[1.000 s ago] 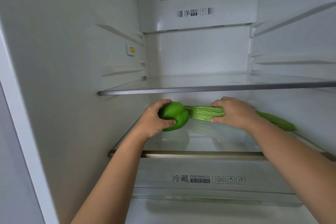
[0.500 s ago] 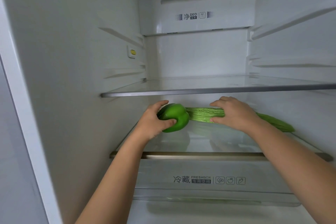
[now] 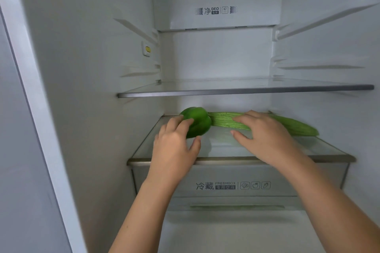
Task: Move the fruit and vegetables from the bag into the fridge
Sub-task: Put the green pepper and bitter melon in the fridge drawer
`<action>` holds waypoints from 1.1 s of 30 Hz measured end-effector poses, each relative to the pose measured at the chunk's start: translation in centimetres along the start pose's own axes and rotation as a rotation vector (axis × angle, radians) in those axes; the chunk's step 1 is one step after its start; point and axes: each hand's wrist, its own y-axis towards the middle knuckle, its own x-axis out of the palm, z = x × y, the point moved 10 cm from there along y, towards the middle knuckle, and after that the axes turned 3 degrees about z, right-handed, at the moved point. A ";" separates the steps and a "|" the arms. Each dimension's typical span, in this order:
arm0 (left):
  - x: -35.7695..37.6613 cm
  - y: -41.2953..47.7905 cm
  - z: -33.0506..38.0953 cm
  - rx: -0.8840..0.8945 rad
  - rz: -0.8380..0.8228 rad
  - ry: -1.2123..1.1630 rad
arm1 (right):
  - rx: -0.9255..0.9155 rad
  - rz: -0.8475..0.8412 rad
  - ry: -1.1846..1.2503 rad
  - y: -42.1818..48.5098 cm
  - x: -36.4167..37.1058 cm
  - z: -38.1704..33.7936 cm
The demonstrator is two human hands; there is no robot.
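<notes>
- Pepper (image 3: pixel 198 123) sits left on the lower shelf (image 3: pixel 226 159). Left hand (image 3: pixel 174 146) is just in front, fingers slack, tips touching it, no grasp.
- Gourd (image 3: pixel 224 121) lies crosswise, running right from the pepper. Right hand (image 3: pixel 265 137) is flat over its middle, unclenched.
- Probably both hands draw straight back out.

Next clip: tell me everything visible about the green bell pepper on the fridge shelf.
The green bell pepper is glossy, smooth and lobed, evenly bright green; no stem shows. It lies on the lower glass shelf near the back left corner. In this view its right side meets the end of the ridged gourd. Fingertips of the left hand lie on its left front, with the thumb just below.
</notes>
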 end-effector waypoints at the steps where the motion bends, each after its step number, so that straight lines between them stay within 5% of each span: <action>1: -0.4 -0.6 0.5 0.029 0.026 0.024 | 0.005 0.024 -0.007 -0.7 -0.5 -0.3; 6: -1.7 -3.6 2.4 0.137 0.075 0.093 | -0.001 0.179 -0.059 -4.5 -2.4 -2.2; 33: -5.8 -17.3 6.0 0.191 0.173 0.128 | -0.022 0.177 -0.061 -17.3 -5.5 -8.8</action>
